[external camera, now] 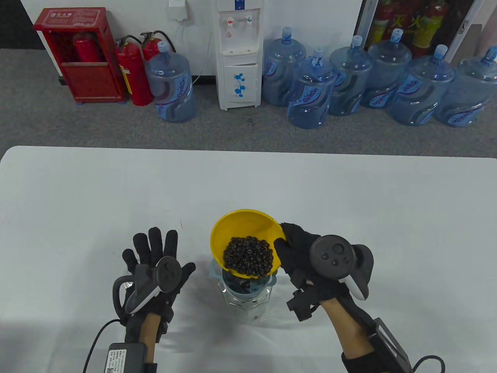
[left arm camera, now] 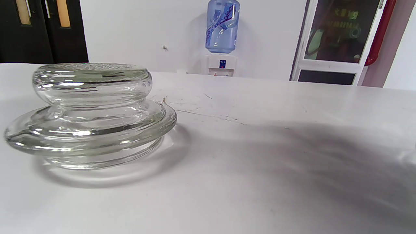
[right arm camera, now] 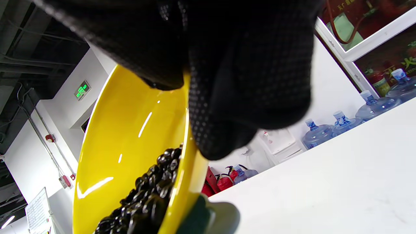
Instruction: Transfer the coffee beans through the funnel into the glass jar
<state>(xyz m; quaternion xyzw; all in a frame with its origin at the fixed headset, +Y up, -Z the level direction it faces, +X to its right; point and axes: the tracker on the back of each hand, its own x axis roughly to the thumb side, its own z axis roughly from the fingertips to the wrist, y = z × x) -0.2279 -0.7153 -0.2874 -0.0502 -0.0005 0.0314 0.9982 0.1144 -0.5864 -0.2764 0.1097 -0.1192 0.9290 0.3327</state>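
Clearly tilted bowl: the yellow bowl (external camera: 248, 237) stood at lower centre of the table view, tipped toward the funnel below it; rigid, smooth and probably slick plastic, light apart from its load.
Hold on bowl: the right hand (external camera: 306, 260) pinched the bowl's right rim, a gloved fingertip (right arm camera: 162, 65) curled over the edge in the right wrist view; the rim looked the sensible place to grip, since the glossy wall offers little purchase.
Coffee beans: a dark heap of coffee beans (external camera: 247, 257) had gathered at the bowl's lowered side; small, hard, loose pieces likely to roll and scatter if poured fast.
Funnel: a grey-blue funnel (external camera: 268, 280) sat in the jar's mouth, mostly hidden under the bowl; probably light and easily knocked askew.
Glass jar: the glass jar (external camera: 248, 305) stood on the desk (external camera: 349, 202) just below the bowl, some beans already dark inside it; heavy, stiff, breakable.
Lid: a thick glass lid (left arm camera: 87, 113) lay on the desk, left in the left wrist view.
Left hand: the left hand (external camera: 155, 264) was spread flat, fingers splayed, holding nothing, left of the jar.
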